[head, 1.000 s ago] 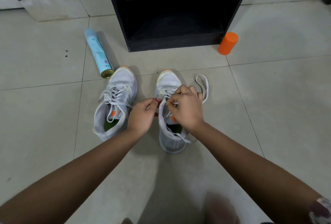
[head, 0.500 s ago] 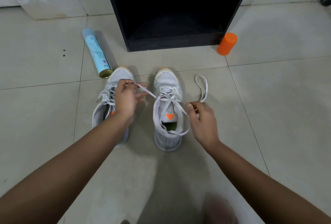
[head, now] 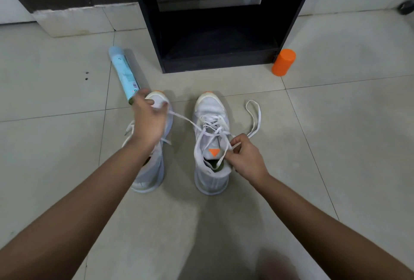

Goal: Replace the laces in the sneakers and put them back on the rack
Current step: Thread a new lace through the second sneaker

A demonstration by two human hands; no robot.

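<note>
White mesh with orange toe tips: the left sneaker (head: pixel 152 172) and the right sneaker (head: pixel 211 111), as they lie in the frame, stand side by side on the tiled floor (head: pixel 336 145) at the centre, with their toes pointing up toward the black rack (head: pixel 219 64). The left hand (head: pixel 149 122), slightly blurred, hovers over the left sneaker. Its fingers are curled and pinch one end of the lace (head: pixel 186 119), which runs taut down and right to the right sneaker's eyelets. The right hand (head: pixel 246 158) sits beside that sneaker's tongue, with thumb and fingers pinching another strand of the lace. Beyond it, a loose part lies looped on the floor at the right. A pale blue spray can (head: pixel 124 73) lies on its side at the upper left, its end near the left sneaker's toe. An orange cylinder (head: pixel 283 62) stands upright just beside the rack's lower right corner.
</note>
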